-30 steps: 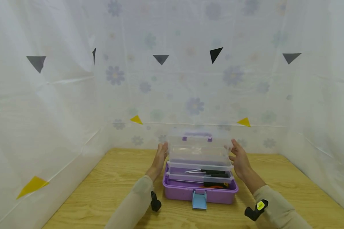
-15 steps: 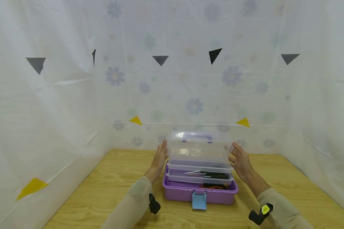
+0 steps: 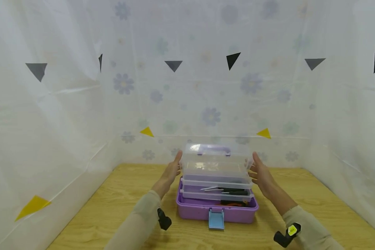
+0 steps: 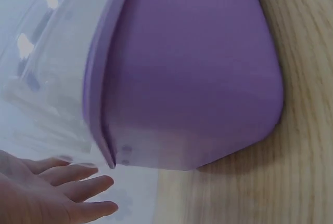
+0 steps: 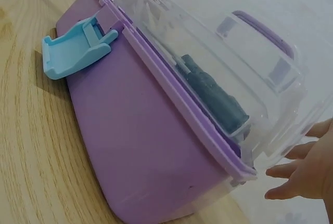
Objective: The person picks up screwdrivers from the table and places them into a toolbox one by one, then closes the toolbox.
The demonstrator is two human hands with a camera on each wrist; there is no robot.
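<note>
Nearest the camera, a light blue plastic latch (image 3: pixel 216 219) hangs open on the front wall of the purple plastic toolbox base (image 3: pixel 203 209), which sits in the middle of the light wooden table (image 3: pixel 315 205). Just above the base, black-handled tools (image 3: pixel 234 191) lie in the clear plastic trays (image 3: pixel 217 194), with an orange-and-black handled tool (image 3: pixel 234 202) a level lower. Over those, the clear plastic lid (image 3: pixel 217 163) with its purple carry handle (image 3: pixel 214 149) is raised at a tilt. At the lid's 9 o'clock, the left hand (image 3: pixel 172 169) lies flat against its side edge, fingers straight, nothing curled round it. At 3 o'clock, the right hand (image 3: pixel 260 172) mirrors it, fingers straight, palm towards the lid's other edge; the right wrist view shows the fingertips (image 5: pixel 283 171) just beside the clear rim. Farthest off, a white flowered plastic sheet (image 3: pixel 212 86) dotted with black and yellow triangles backs the table.
</note>
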